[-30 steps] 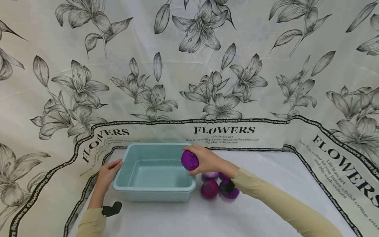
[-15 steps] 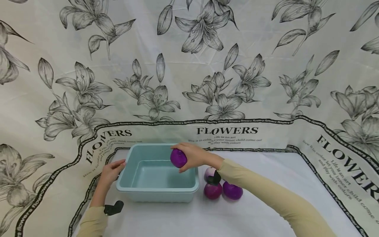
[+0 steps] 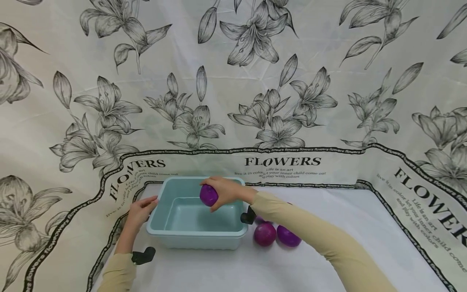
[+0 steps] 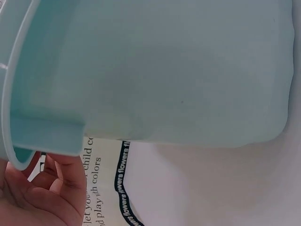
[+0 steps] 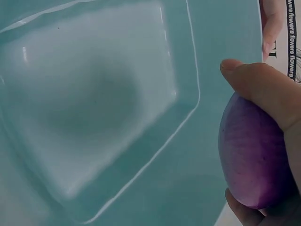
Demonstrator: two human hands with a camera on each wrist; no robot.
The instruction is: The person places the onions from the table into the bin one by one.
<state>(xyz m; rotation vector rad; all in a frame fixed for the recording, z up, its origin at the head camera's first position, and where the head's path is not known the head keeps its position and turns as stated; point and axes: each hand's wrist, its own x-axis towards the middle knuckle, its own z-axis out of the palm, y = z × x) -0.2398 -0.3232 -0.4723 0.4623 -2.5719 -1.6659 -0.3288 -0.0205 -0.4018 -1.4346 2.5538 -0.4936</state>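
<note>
Over the inside of a light blue plastic tub [image 3: 197, 240], my right hand [image 3: 225, 192] grips a shiny purple red onion [image 3: 208, 195]. In the right wrist view the thumb lies along the upper side of the onion [image 5: 251, 155] and a fingertip shows beneath it; the tub's bare floor [image 5: 94, 94] is below. My left hand [image 3: 140, 211] holds the tub's left rim. The left wrist view has the fingers of this hand [image 4: 47, 188] curled under the rim, close to the tub's outer wall [image 4: 178, 84].
Right of the tub, a dark reddish onion [image 3: 264, 234] and a brighter purple one [image 3: 289, 236] sit on the white tabletop [image 3: 204, 271]. Another onion behind them is mostly hidden by the right sleeve [image 3: 310, 227]. A flower-printed cloth [image 3: 204, 162] hangs behind.
My right hand has carried the onion leftward from the tub's right rim to over its inside. The left hand keeps its hold on the rim. The whole view has drifted slightly.
</note>
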